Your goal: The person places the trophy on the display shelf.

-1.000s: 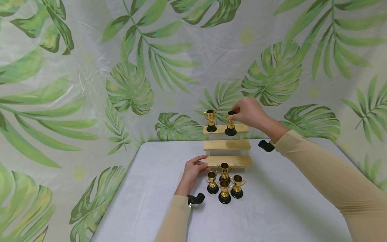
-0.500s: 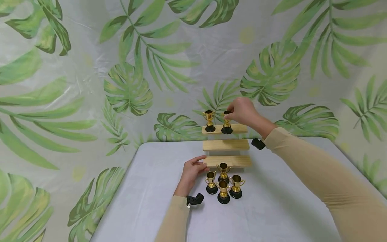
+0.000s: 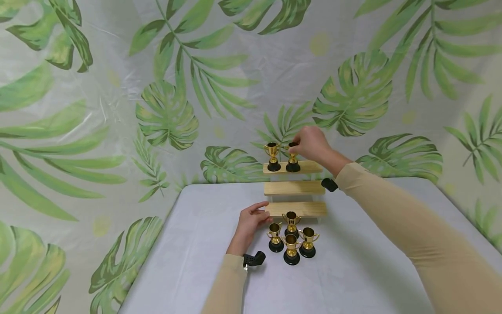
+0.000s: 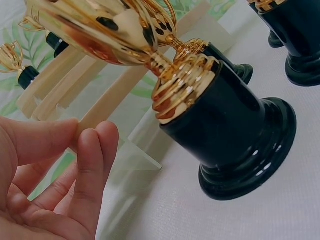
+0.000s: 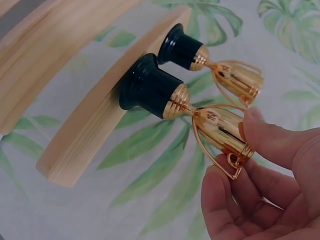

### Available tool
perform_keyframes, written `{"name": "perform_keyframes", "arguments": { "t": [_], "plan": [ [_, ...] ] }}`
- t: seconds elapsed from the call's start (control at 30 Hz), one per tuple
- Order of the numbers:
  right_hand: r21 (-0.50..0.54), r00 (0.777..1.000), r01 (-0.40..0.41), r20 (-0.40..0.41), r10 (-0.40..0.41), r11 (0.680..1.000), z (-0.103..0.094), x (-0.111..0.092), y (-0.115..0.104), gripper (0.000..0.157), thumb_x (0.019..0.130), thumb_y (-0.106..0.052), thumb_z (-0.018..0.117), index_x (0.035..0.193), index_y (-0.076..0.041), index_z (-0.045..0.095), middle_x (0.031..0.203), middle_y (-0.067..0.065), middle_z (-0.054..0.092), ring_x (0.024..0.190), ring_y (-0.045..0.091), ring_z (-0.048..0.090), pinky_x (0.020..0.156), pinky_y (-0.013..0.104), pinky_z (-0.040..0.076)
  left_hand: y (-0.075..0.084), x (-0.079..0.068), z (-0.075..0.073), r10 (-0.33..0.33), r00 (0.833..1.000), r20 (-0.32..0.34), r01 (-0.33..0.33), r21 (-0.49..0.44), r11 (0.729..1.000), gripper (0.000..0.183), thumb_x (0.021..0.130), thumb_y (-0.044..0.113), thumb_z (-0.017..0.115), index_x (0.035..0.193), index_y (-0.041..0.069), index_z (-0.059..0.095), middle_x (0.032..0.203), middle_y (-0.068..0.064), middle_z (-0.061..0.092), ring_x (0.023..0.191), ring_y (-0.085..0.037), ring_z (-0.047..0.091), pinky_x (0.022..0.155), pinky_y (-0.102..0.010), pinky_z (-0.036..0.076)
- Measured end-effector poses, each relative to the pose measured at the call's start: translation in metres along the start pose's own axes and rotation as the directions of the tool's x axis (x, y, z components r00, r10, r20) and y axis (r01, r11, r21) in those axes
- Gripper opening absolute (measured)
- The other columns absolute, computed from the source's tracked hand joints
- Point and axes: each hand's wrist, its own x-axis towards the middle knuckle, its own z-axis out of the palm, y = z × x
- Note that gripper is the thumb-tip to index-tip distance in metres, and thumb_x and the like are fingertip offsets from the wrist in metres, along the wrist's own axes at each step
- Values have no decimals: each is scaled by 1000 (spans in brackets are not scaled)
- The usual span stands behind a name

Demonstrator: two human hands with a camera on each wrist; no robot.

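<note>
My right hand (image 3: 313, 143) pinches the cup of a small gold trophy (image 5: 217, 126) with a black base. That trophy stands upright at the top step (image 3: 311, 166) of a three-step wooden display stand (image 3: 295, 188). Just left of it on the same step is another gold trophy (image 3: 272, 156). My left hand (image 3: 250, 224) pinches the left end of the lowest step (image 4: 107, 100) between thumb and fingers. Several more trophies (image 3: 291, 249) stand on the table in front of the stand, and one large black base (image 4: 235, 130) fills the left wrist view.
A white cloth covers the table (image 3: 188, 244). Behind it hangs a leaf-patterned curtain (image 3: 235, 87). The middle step (image 3: 295, 188) is bare wood. Black wrist cameras (image 3: 255, 259) are strapped to both wrists.
My right hand has moved left with the trophy and lowered it at the top step, close to the other trophy. My left hand has stayed on the lowest step.
</note>
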Motion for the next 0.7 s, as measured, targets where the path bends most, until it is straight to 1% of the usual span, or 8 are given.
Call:
{"name": "perform_keyframes", "arguments": {
  "t": [0.1,0.23,0.37,0.5,0.6,0.7],
  "plan": [
    [4,1000,-17,1,17,1000,1,3,1,21,87,-22,82,95,-3,80,90,13,75,81,27,68,79,46,56,0,0,0,1,1000,0,-1,0,1000,39,88,-3,73,125,6,70,89,-12,68,78,-24,73,82,-36,60],
    [8,999,-27,19,27,1000,2,6,4,20,88,-22,81,92,-2,80,86,13,75,79,29,68,77,46,55,0,1,1,-4,1000,-1,4,-2,1000,38,88,-1,74,126,6,70,90,-12,67,78,-23,73,82,-36,60],
    [9,999,-36,15,35,999,4,8,7,20,87,-22,81,91,-3,80,86,12,75,77,27,67,76,46,56,0,0,1,-8,1000,-1,8,-3,1000,39,88,-1,74,126,6,70,90,-12,68,77,-22,73,81,-35,60],
    [14,999,-39,15,39,999,7,10,7,19,88,-22,81,87,-4,80,79,9,74,70,25,65,68,43,54,0,0,1,-8,1000,-4,8,1,1000,39,88,-2,74,126,6,70,89,-12,69,76,-22,73,81,-35,60],
    [17,999,-44,22,43,999,8,12,6,19,89,-22,80,84,-4,80,74,8,72,66,25,62,66,42,51,0,1,1,-3,1000,-4,3,2,1000,40,88,-2,73,127,5,69,89,-12,69,76,-22,73,80,-34,61],
    [20,998,-54,21,54,998,11,14,5,19,90,-22,79,89,-4,80,82,10,74,73,26,65,73,44,54,0,1,1,0,1000,-5,0,2,1000,39,89,-2,73,127,4,69,89,-11,69,76,-21,73,79,-33,61]
  ]
}}
